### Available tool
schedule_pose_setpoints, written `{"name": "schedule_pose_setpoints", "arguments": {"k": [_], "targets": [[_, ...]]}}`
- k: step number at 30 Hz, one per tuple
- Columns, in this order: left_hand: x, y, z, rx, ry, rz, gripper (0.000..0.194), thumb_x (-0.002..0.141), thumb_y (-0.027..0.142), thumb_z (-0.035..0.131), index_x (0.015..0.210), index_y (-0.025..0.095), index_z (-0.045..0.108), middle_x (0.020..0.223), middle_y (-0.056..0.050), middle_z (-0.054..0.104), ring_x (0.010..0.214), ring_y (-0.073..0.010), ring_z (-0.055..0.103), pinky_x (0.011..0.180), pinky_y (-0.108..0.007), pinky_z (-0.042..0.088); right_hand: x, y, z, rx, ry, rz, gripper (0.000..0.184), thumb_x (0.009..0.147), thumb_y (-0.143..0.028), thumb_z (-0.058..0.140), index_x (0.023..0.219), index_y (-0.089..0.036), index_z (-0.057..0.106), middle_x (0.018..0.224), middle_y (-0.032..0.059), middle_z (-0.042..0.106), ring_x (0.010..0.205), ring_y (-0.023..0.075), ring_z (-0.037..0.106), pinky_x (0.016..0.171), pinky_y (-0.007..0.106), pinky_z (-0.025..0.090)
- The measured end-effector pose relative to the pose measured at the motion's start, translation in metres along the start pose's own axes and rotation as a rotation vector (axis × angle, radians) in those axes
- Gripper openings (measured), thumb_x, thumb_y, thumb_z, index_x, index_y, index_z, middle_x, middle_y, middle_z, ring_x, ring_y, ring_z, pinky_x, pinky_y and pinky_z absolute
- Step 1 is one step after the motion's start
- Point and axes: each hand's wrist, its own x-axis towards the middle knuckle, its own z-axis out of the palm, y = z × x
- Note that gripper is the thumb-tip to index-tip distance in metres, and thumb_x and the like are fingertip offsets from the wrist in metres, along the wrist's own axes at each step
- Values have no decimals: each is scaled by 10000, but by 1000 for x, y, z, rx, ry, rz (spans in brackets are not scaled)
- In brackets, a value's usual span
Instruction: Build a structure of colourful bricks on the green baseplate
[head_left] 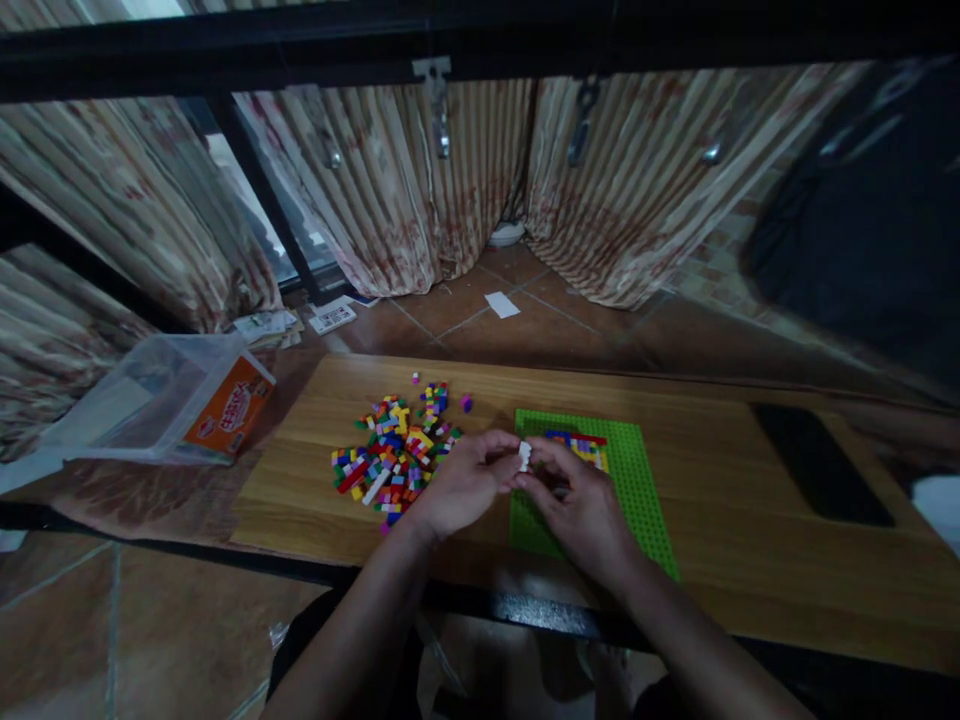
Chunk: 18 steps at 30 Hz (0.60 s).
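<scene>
My left hand and my right hand meet over the left edge of a green baseplate on the wooden table. Both pinch a small white brick between their fingertips. A low row of coloured bricks stands on the plate just behind my hands. To the left of my left hand lies a loose pile of small coloured bricks.
A clear plastic tub with an orange label lies on its side at the left. A black flat object rests on the table's right end. Striped curtains hang behind, and papers lie on the tiled floor.
</scene>
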Motion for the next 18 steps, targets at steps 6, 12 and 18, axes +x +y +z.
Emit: {"name": "schedule_pose_setpoints", "arguments": {"k": [6, 12, 18], "targets": [[2, -6, 10, -16, -82, -57, 208, 815, 296, 632, 963, 149, 646, 876, -36, 682, 743, -126, 635, 719, -250, 487, -4, 1, -24, 6, -15, 52, 244, 821, -263, 619, 1063, -238, 638, 926, 33, 723, 770, 169, 681, 686, 293, 545], [6, -18, 9, 178, -48, -9, 214, 843, 315, 591, 986, 164, 640, 898, -45, 699, 796, -157, 650, 755, -299, 509, 0, 30, -73, -102, -4, 147, 270, 790, -313, 623, 1039, -213, 651, 857, 42, 725, 744, 194, 689, 668, 317, 544], [7, -20, 11, 312, -49, 16, 231, 856, 329, 559, 997, 165, 640, 886, -36, 686, 780, -159, 643, 720, -289, 507, 1, 55, -86, -168, -59, 210, 289, 768, -278, 610, 1045, -205, 652, 813, 40, 727, 693, 197, 684, 648, 329, 532]]}}
